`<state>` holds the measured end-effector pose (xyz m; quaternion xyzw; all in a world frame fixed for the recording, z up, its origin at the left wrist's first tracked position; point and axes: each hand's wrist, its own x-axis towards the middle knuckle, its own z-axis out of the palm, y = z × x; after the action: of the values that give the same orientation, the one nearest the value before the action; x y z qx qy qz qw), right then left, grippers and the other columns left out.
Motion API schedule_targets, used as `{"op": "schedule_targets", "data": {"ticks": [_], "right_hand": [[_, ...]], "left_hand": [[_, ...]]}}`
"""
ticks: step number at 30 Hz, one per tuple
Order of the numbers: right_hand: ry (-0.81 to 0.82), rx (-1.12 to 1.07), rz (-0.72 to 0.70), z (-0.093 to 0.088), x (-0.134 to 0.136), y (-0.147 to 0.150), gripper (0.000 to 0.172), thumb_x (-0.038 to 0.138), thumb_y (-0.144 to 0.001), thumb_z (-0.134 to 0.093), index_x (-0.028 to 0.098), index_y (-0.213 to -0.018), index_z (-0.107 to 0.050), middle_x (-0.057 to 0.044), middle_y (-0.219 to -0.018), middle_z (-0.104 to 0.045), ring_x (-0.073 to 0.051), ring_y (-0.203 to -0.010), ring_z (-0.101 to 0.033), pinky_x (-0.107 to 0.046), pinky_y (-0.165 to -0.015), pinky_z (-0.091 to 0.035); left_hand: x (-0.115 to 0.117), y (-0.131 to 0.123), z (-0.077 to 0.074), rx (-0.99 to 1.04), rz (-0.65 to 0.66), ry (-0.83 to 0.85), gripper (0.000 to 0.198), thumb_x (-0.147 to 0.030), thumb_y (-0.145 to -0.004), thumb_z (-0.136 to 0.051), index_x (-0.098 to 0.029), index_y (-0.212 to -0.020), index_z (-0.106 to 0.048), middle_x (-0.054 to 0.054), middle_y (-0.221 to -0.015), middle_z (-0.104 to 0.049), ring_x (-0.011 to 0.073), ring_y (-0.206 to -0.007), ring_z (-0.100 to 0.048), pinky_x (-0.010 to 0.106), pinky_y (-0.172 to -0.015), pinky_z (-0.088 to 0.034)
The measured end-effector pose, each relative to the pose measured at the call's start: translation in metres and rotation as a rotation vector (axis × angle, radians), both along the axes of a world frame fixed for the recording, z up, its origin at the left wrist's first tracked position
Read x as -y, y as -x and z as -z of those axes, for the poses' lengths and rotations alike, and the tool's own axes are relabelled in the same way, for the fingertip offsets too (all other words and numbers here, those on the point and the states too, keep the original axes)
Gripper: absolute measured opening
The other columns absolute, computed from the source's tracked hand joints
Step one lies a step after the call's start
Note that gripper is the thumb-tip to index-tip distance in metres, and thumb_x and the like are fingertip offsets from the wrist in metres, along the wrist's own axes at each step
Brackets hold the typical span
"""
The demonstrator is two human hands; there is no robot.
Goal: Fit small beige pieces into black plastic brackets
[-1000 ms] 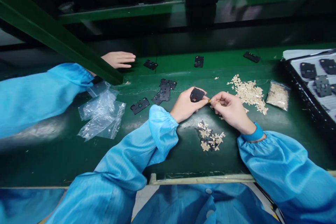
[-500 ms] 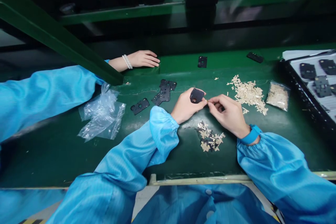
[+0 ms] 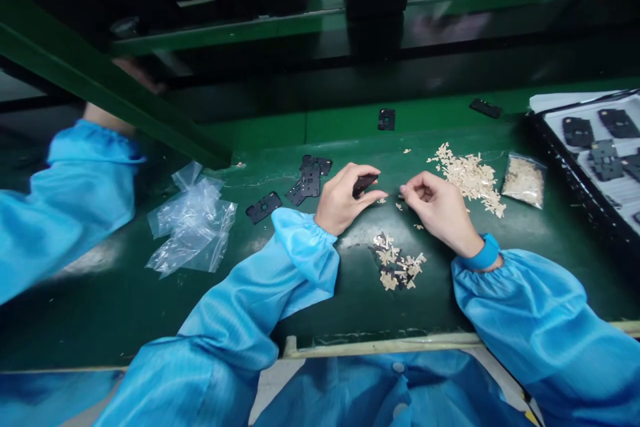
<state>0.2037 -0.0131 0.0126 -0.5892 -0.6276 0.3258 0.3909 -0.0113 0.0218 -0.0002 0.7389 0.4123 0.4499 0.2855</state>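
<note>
My left hand (image 3: 345, 199) holds a black plate (image 3: 365, 183), tilted so that it shows nearly edge-on. To its right, apart from it, my right hand (image 3: 437, 207) has its thumb and fingertips pinched together; what they hold, if anything, is too small to make out. A few small beige pieces (image 3: 399, 206) lie between the hands. Below them is a small mixed heap of beige and dark bits (image 3: 397, 263). Beyond my right hand spreads a larger pile of beige pieces (image 3: 470, 177). Several stacked black plates (image 3: 310, 177) lie left of my left hand.
Clear plastic bags (image 3: 195, 223) lie at left, near a green post (image 3: 125, 90). A bag of beige pieces (image 3: 524, 180) and a black-rimmed tray (image 3: 560, 160) of plates are at right. Another person's blue sleeve (image 3: 90, 180) reaches in from the left.
My hands have moved apart, and the plate in my left hand has tipped edge-on. Small beige pieces now show between them. The other person's hand has left the table, moving left behind the post.
</note>
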Motion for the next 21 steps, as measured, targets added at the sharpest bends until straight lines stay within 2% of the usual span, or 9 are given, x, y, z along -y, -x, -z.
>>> {"op": "schedule_targets", "data": {"ticks": [3,5,7,11,14,17,19,21], "right_hand": [[0.226,-0.27,-0.142,-0.005,0.003,0.004,0.022,0.04,-0.088,-0.071,0.02,-0.096,-0.067,0.002,-0.064,-0.061,-0.012,-0.053,-0.05,-0.026,-0.049,-0.037],[0.418,-0.437,-0.222,-0.008,0.005,0.006,0.029,0.048,-0.089,-0.07,0.019,-0.088,-0.068,0.003,-0.059,-0.056,-0.009,-0.046,-0.041,-0.024,-0.044,-0.029],[0.567,-0.599,-0.271,-0.011,0.006,0.008,0.035,0.052,-0.088,-0.071,0.018,-0.081,-0.067,0.002,-0.063,-0.058,-0.007,-0.044,-0.035,-0.024,-0.042,-0.023],[0.711,-0.789,-0.303,-0.013,0.007,0.01,0.031,0.045,-0.082,-0.079,0.018,-0.079,-0.066,0.0,-0.07,-0.061,-0.006,-0.047,-0.033,-0.023,-0.042,-0.021],[0.729,-0.833,-0.316,-0.012,0.008,0.009,0.027,0.039,-0.079,-0.081,0.018,-0.079,-0.066,0.001,-0.067,-0.058,-0.006,-0.047,-0.031,-0.023,-0.043,-0.02],[0.644,-0.827,-0.273,-0.011,0.007,0.009,0.024,0.037,-0.08,-0.079,0.018,-0.077,-0.064,0.004,-0.06,-0.053,-0.006,-0.045,-0.031,-0.023,-0.043,-0.021],[0.504,-0.734,-0.161,-0.009,0.006,0.009,0.022,0.036,-0.081,-0.077,0.02,-0.077,-0.064,0.006,-0.054,-0.049,-0.007,-0.044,-0.033,-0.023,-0.042,-0.023],[0.35,-0.567,-0.045,-0.008,0.005,0.009,0.019,0.034,-0.08,-0.077,0.02,-0.078,-0.064,0.006,-0.054,-0.052,-0.008,-0.045,-0.04,-0.023,-0.043,-0.028]], "left_hand": [[0.0,0.003,0.002,0.014,0.038,-0.093,0.043,-0.048,-0.08,-0.082,-0.022,-0.112,-0.069,0.006,-0.099,-0.071,0.0165,-0.085,-0.07,0.027,-0.074,-0.055],[0.001,0.004,0.002,0.024,0.062,-0.128,0.045,-0.05,-0.081,-0.081,-0.022,-0.113,-0.069,0.006,-0.099,-0.071,0.0158,-0.083,-0.069,0.027,-0.073,-0.055],[0.002,0.003,0.001,0.025,0.081,-0.166,0.044,-0.05,-0.082,-0.08,-0.022,-0.114,-0.069,0.006,-0.099,-0.071,0.0148,-0.081,-0.068,0.026,-0.072,-0.054],[0.004,0.003,-0.002,-0.008,0.077,-0.157,0.046,-0.054,-0.082,-0.079,-0.021,-0.113,-0.069,0.006,-0.097,-0.071,0.0147,-0.079,-0.068,0.027,-0.072,-0.054],[0.004,0.003,-0.002,-0.013,0.069,-0.098,0.048,-0.056,-0.081,-0.079,-0.022,-0.112,-0.069,0.006,-0.098,-0.071,0.0155,-0.08,-0.068,0.028,-0.074,-0.055],[0.002,-0.001,-0.001,0.035,0.058,0.022,0.051,-0.052,-0.076,-0.085,-0.022,-0.112,-0.066,0.006,-0.101,-0.07,0.0148,-0.076,-0.067,0.029,-0.075,-0.055],[0.0,-0.006,0.0,0.134,0.029,0.236,0.046,-0.047,-0.082,-0.081,-0.021,-0.113,-0.061,0.004,-0.097,-0.07,0.0131,-0.07,-0.066,0.03,-0.075,-0.056],[0.0,-0.011,0.001,0.301,0.032,0.538,0.031,-0.04,-0.092,-0.066,-0.02,-0.114,-0.055,0.002,-0.089,-0.071,0.0129,-0.066,-0.067,0.032,-0.076,-0.057]]}}
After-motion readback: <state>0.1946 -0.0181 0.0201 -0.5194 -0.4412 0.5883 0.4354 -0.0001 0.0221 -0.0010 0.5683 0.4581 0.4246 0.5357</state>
